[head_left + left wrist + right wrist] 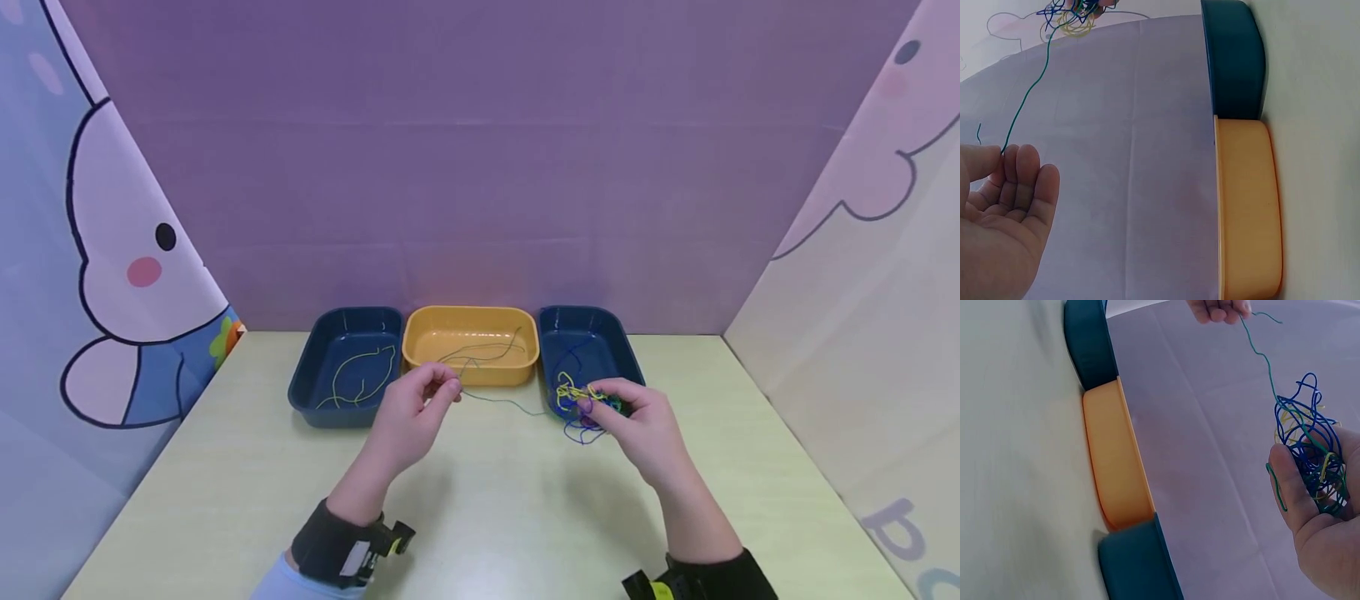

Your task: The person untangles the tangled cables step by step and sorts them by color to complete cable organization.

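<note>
A tangle of thin blue, yellow and green wires (572, 393) is gripped in my right hand (637, 425), above the front of the right blue tray. In the right wrist view the tangle (1310, 440) lies between thumb and fingers, with loops sticking out. My left hand (411, 412) pinches a single green wire (1036, 81) between thumb and fingertips. That wire runs slack from the left fingertips to the tangle, and a short free end pokes out past the left hand (1013, 200).
Along the back of the table (517, 517) stand a left blue tray (300, 392) holding a yellow wire (363, 356), a yellow tray (472, 317) with greenish wires (491, 345), and a right blue tray (630, 358) with some blue wire. A purple backdrop (480, 167) rises behind them.
</note>
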`<state>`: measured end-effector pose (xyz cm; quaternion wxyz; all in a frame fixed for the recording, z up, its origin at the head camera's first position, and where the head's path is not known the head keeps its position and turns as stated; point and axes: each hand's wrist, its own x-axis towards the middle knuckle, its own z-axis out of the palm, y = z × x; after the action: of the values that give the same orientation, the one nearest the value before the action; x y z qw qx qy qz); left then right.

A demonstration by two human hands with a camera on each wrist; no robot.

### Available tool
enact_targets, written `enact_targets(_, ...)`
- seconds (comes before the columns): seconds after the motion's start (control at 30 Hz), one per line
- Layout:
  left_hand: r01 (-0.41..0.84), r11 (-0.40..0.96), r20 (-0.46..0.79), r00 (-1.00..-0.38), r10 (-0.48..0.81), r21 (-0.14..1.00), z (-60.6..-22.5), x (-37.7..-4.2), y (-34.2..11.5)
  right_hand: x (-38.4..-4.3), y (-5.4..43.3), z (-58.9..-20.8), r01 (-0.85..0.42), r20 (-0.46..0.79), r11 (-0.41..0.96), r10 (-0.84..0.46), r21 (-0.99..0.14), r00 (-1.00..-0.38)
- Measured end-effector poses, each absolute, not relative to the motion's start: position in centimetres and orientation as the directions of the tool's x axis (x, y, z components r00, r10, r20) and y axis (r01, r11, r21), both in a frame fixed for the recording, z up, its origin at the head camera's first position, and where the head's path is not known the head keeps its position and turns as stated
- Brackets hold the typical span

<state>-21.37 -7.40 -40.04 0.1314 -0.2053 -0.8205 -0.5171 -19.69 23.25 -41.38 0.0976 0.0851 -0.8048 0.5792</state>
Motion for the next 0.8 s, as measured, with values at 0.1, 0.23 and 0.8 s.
enact_targets(0.1,0.452,0.383,0.421,-0.892,0.166,0.806,-39.9,-21.4,-7.9,-19.8,23.4,-41.3,-0.257,0.267,0.296,-0.010,-0.920,-0.964)
enact_targets(0.23,0.437,0.364,0.426,-0.897,0.116,0.822,-39.7,-21.7,-8.8,-19.9,23.8,-41.1,-0.265,0.279,0.292,0.007,-0.919,-0.960)
enact_targets(0.8,0.295,0.396,0.393,-0.899,-0.192,0.869,-38.6,-22.6,-12.7,-20.1,26.2,-40.7,-0.249,0.282,0.251,0.102,-0.935,-0.954)
